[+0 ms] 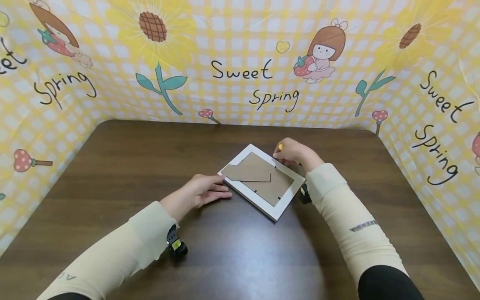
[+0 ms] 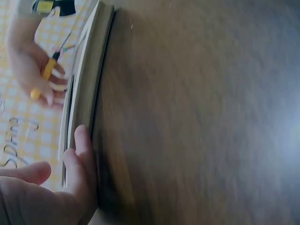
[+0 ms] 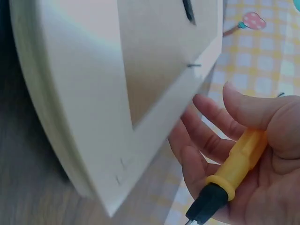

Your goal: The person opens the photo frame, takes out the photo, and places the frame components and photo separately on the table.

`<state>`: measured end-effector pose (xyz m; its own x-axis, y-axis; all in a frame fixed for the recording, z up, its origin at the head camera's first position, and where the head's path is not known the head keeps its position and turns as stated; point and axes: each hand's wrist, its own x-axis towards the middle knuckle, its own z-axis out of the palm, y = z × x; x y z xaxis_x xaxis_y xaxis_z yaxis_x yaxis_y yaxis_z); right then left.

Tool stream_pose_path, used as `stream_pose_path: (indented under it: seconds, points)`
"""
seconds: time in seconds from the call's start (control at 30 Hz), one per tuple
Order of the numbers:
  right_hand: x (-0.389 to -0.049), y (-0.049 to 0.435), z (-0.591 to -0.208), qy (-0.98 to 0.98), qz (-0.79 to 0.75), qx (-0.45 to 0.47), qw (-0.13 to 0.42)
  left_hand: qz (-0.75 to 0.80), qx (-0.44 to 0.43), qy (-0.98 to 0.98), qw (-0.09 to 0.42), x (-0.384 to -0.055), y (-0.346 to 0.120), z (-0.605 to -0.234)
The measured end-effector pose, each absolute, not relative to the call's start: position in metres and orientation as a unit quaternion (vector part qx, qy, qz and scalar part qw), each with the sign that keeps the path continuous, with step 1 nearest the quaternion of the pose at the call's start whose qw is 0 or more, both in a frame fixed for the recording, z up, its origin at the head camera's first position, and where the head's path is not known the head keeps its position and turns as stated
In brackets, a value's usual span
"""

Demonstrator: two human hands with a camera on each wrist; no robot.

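Note:
A white picture frame [image 1: 286, 204] lies back side up on the table, turned at an angle. Its brown backing board [image 1: 281, 179] has a stand flap [image 1: 247, 171] and several small dark tabs along the edges. My left hand [image 1: 204, 191] touches the frame's left corner with extended fingers, and in the left wrist view fingertips rest against its side edge. At the far right edge is my right hand [image 1: 294, 151], holding a screwdriver [image 3: 241, 157] with a yellow handle and black collar. The handle lies across the palm under loosely curled fingers; the shaft is mostly cut off in the right wrist view.
The dark wooden table [image 1: 131, 158] extends around the frame. Behind and at both sides hangs a yellow checked cloth [image 1: 240, 37] with printed flowers and lettering. A black wrist camera [image 1: 176, 243] is strapped to the left wrist, another [image 1: 304, 195] to the right.

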<state>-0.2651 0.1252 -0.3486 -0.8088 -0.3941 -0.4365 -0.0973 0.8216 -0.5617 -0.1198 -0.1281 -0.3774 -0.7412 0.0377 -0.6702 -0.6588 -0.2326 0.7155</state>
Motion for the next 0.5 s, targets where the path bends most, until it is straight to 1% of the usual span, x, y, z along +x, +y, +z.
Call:
stream_pose_path:
  seconds: [0.2, 0.5]
  points:
    - [-0.265, 0.117, -0.357, 0.92, -0.231, -0.157, 0.276, 0.747, -0.284, 0.559, 0.221, -0.122, -0.116, -0.381]
    - [-0.264, 0.118, -0.36, 0.928, -0.199, -0.156, 0.274, 0.735, -0.286, 0.569, 0.235, -0.135, -0.117, -0.386]
